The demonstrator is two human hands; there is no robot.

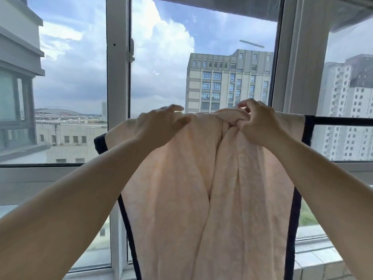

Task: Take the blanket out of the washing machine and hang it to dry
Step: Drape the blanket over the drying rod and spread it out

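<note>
A pale peach blanket (181,199) with a dark navy border hangs over a black rail (343,120) in front of the window, its folds running down out of view. My left hand (159,126) lies flat and open on the blanket's top left part, fingers spread. My right hand (256,124) is closed on a bunched fold of the blanket at the top of the rail.
White window frames (118,77) stand directly behind the rail, with a handle on the middle post. Beyond the glass are tall buildings and cloudy sky. The black rail continues bare to the right of the blanket.
</note>
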